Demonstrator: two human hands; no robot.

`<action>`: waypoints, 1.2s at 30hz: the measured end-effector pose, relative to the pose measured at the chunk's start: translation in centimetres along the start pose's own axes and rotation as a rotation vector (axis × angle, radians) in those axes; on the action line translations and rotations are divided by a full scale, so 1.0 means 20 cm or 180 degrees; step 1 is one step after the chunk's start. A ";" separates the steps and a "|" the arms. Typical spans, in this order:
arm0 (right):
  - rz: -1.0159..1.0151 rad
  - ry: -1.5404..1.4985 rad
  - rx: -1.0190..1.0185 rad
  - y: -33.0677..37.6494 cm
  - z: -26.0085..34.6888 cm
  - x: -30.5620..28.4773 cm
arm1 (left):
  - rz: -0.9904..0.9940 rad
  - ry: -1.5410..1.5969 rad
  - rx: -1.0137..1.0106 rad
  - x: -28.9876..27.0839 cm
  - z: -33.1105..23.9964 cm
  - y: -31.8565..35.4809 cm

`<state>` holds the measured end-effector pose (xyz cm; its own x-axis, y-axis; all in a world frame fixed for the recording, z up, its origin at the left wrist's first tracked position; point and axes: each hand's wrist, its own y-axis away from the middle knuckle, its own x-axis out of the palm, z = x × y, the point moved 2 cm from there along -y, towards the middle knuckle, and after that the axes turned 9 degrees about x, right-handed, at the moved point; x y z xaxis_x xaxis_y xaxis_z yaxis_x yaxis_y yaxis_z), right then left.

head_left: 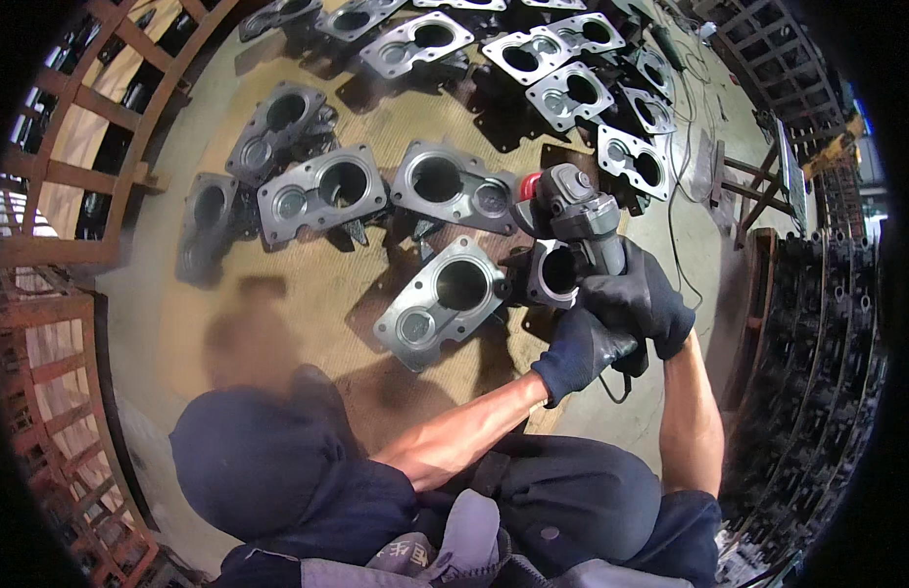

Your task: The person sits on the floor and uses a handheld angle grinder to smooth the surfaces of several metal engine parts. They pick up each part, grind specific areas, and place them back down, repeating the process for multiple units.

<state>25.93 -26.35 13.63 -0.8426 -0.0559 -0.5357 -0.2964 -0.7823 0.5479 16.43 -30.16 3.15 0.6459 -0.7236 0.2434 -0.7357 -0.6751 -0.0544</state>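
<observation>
In the head view I have both gloved hands closed on one angle grinder (584, 214). The left hand (587, 348) wraps the rear of its body from below. The right hand (650, 302) grips just above it, farther forward, with its fingers curled over the barrel. The grinder's grey gear head points away from the wearer, and its red disc (529, 186) sits at the left of that head. I read the disc as just beside the right end of a flanged casting (435, 178), but I cannot tell whether they touch, or whether the disc is spinning.

Below the gear head I see a partly covered casting (555, 272), its bore showing. Left of that, a tilted casting (418, 326) turns up a machined face with one large bore and a smaller round recess. More of the same castings (417, 45) stand in loose rows farther out, over a yellowish sheet (322, 294). A black cord (621, 396) hangs below the hands. Rusty slatted crates (104, 105) line my left, and dark stacked parts (817, 372) fill the right.
</observation>
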 end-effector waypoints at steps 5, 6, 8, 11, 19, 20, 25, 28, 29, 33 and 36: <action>-0.0045 0.0664 0.0033 0.00 0.04 0.04 | -0.0479 0.1068 -0.0029 0.14 0.18 -0.02; 0.0006 0.0781 0.0169 -0.02 0.00 0.03 | -0.0587 0.1686 -0.0073 0.19 0.21 -0.04; -0.0025 0.0897 0.0066 -0.04 -0.06 0.02 | -0.0594 0.2242 -0.0140 0.24 0.26 -0.06; -0.0011 0.0950 0.0163 -0.05 -0.09 0.00 | -0.0294 0.2056 -0.0203 0.29 0.31 -0.08; 0.0103 0.1049 0.0141 -0.10 -0.14 0.03 | -0.0684 0.2898 -0.0419 0.40 0.47 -0.01; 0.0105 0.1072 0.0149 -0.10 -0.14 0.02 | -0.0765 0.3235 -0.0519 0.42 0.46 0.00; 0.0022 0.1390 0.0095 -0.09 -0.03 0.07 | -0.1171 0.4826 -0.0800 0.35 0.43 0.00; -0.0088 0.1513 0.0193 -0.12 -0.09 0.06 | -0.0740 0.3346 -0.0380 0.28 0.36 0.00; -0.0086 0.1531 0.0167 -0.14 -0.08 0.06 | -0.0826 0.3482 -0.0075 0.31 0.39 -0.01; -0.0044 0.1462 0.0289 -0.10 -0.12 0.02 | -0.0880 0.3535 -0.0142 0.33 0.31 -0.02; 0.0016 0.1457 0.0271 -0.11 -0.09 0.05 | -0.0809 0.2893 -0.0411 0.25 0.27 0.02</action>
<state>26.48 -25.76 10.74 -0.5646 -0.3427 -0.7509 -0.3447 -0.7287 0.5917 20.46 -34.70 -0.85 0.4241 -0.1318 0.8960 -0.6470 -0.7364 0.1979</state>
